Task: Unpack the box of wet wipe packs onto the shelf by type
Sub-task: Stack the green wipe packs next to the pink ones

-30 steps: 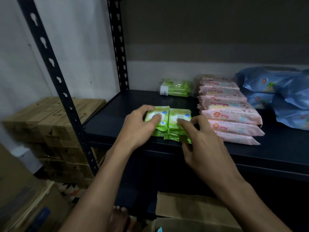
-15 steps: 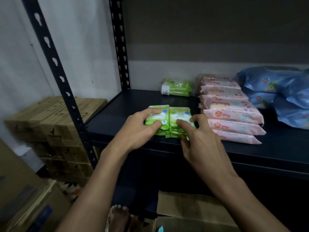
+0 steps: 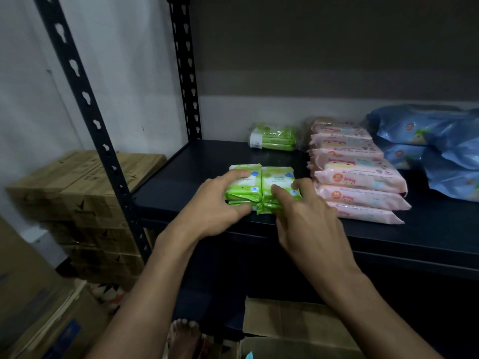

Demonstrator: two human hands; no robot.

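The open box (image 3: 298, 330) sits low by the person's feet. Above it, the left hand (image 3: 210, 211) and right hand (image 3: 308, 224) each grip the green packs (image 3: 261, 187) on the shelf (image 3: 181, 182). Behind lie more green (image 3: 274, 137), pink (image 3: 355, 172) and blue packs (image 3: 430, 141), already sorted. More may wait in the box.

Storeroom: metal racking (image 3: 85, 99), stacked cartons (image 3: 85, 193)

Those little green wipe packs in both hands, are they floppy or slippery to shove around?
The green packs look soft: the wrapper dents under the left hand. Their glossy film probably slides easily on the shelf. Being flat, they are unlikely to roll.
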